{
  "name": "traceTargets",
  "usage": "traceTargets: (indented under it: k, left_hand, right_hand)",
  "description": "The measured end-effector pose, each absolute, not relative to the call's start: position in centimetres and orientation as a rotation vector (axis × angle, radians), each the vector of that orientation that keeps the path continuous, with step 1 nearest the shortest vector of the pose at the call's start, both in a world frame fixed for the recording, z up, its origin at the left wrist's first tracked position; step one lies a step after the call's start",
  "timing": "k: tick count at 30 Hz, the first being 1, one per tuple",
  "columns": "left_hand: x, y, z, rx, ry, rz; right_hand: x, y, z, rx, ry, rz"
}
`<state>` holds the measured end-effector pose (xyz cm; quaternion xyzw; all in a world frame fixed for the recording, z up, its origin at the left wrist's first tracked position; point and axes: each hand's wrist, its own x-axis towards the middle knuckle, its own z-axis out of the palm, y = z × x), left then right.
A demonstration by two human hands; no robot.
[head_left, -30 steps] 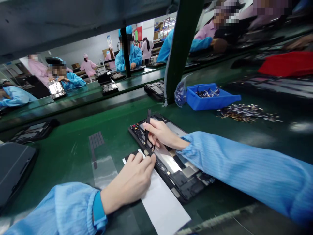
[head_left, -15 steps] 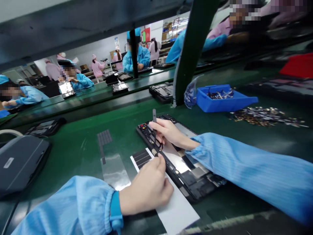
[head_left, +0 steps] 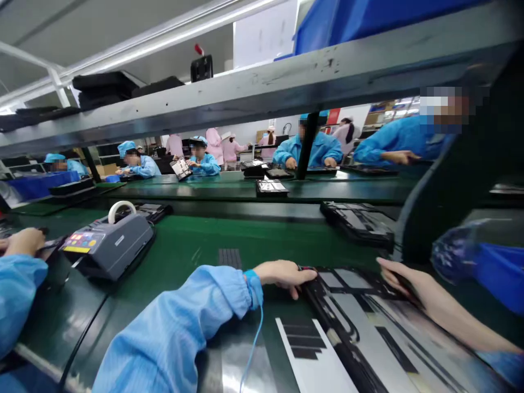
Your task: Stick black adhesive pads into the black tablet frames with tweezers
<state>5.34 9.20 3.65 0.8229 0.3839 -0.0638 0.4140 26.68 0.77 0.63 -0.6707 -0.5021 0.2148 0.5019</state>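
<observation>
An opened tablet [head_left: 347, 322] with bare inner parts lies at the right front, its far end between my hands. My left hand [head_left: 286, 274] grips its far left corner, fingers bent at the edge. At the opposite long side, my right hand [head_left: 413, 286] grips the rim; part of its fingers is hidden and a little blurred. Whether the thin dark tool is still in my right hand I cannot make out. Left of the tablet lies a white sheet [head_left: 309, 360] with black strips [head_left: 303, 341], beside a clear film [head_left: 245, 365].
A grey tape dispenser [head_left: 118, 245] stands at the left, near a co-worker's hand [head_left: 24, 241]. Another opened tablet [head_left: 360, 224] lies behind, beside a green post [head_left: 434, 191]. A blue bin [head_left: 501, 273] and a clear bag [head_left: 454, 251] are at the right. A shelf [head_left: 262, 90] crosses overhead.
My view has tilted up and swung left. My left hand has left the white sheet for the tablet's corner. My right hand, earlier holding an upright thin tool over the tablet, is now at its right edge.
</observation>
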Motion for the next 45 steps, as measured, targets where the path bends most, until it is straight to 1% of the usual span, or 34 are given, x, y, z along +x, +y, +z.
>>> traceTargets:
  k: [4, 8, 11, 14, 16, 19, 21, 23, 27, 30, 33, 36, 39, 40, 43, 45]
  left_hand:
    - [5.8, 8.2, 2.6, 1.965, 0.802, 0.036]
    - [7.1, 8.4, 3.6, 1.543, 0.65, 0.564]
    - [6.7, 10.8, 4.2, 1.405, 0.779, 0.899]
    - [4.2, 14.6, 4.4, 1.299, 0.922, 1.198]
    - [2.2, 17.1, 4.2, 1.211, 0.997, 1.368]
    - [-0.3, 19.7, 3.4, 1.074, 1.095, 1.566]
    - [-1.2, 20.7, 2.5, 1.005, 1.155, 1.614]
    - [-1.8, 21.2, 1.5, 0.981, 1.199, 1.56]
    - [-2.3, 21.3, 0.4, 1.087, 1.196, 1.29]
    - [-1.7, 20.6, 0.9, 1.245, 1.158, 1.152]
    - [-0.3, 18.6, 2.4, 1.459, 1.081, 1.087]
    - [0.5, 14.0, 4.0, 1.729, 0.897, 0.945]
    - [-0.5, 7.6, 4.9, 1.978, 0.654, 0.674]
    - [-1.2, 5.6, 5.0, 2.08, 0.556, 0.572]
    - [-3.1, 1.3, 4.4, 2.7, 0.21, 0.175]
    - [-3.5, 0.2, 3.5, 2.91, 0.15, 0.063]
  right_hand:
    - [26.4, 0.9, 0.3, -1.604, -0.97, 0.697]
    - [25.1, 0.5, 0.4, -1.487, -0.797, 0.759]
    - [24.2, 0.4, 0.0, -1.338, -0.742, 0.868]
    - [23.8, 0.5, -0.5, -1.239, -0.717, 0.974]
    - [23.9, 0.6, -0.7, -1.219, -0.714, 0.987]
    - [23.9, 0.8, -0.8, -1.229, -0.732, 0.965]
    - [23.9, 1.0, -0.8, -1.245, -0.749, 0.937]
    - [23.8, 1.1, -0.9, -1.263, -0.771, 0.909]
    - [23.8, 1.0, -1.2, -1.358, -0.841, 0.858]
    - [24.1, 1.1, -1.5, -1.457, -0.904, 0.766]
    - [24.4, 2.0, -1.7, -1.58, -0.931, 0.559]
    - [25.1, 3.9, -1.5, -1.664, -0.851, 0.425]
    - [25.9, 6.3, -1.2, -1.698, -0.723, 0.333]
    - [26.1, 7.1, -1.2, -1.706, -0.673, 0.307]
    - [26.6, 9.5, -1.2, -1.71, -0.519, 0.277]
    - [26.6, 11.1, -1.4, -1.689, -0.427, 0.293]
